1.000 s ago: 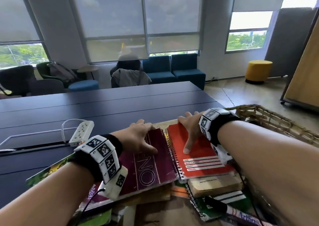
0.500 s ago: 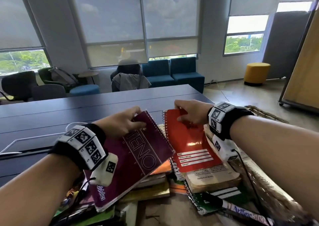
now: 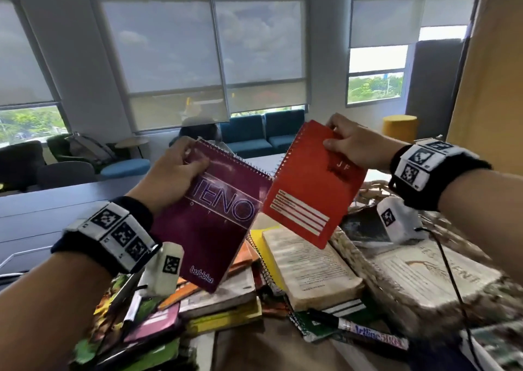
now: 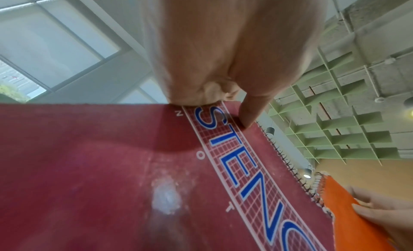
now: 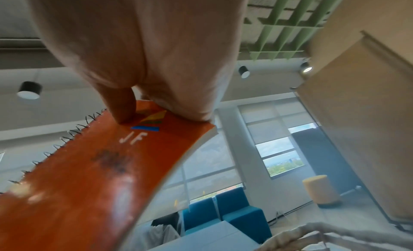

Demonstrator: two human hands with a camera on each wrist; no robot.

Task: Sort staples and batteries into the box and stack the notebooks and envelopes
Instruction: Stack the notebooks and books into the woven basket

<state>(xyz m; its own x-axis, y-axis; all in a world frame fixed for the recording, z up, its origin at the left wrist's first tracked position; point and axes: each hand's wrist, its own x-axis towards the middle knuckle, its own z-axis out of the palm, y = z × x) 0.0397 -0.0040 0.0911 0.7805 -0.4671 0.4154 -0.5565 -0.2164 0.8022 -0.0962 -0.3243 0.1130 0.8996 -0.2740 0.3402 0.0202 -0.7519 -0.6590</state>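
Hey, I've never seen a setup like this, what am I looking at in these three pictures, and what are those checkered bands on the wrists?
No machine here: a person works with bare hands, wearing cameras. The wide picture comes from a head camera looking down; the other two come from cameras strapped to each wrist, looking along the fingers. The checkered bands look like printed marker tags on the wrist straps.

The left hand grips a maroon spiral notebook by its top corner. The right hand pinches a red spiral notebook. Both are lifted above a messy pile of books, beside a woven basket and a marker pen.
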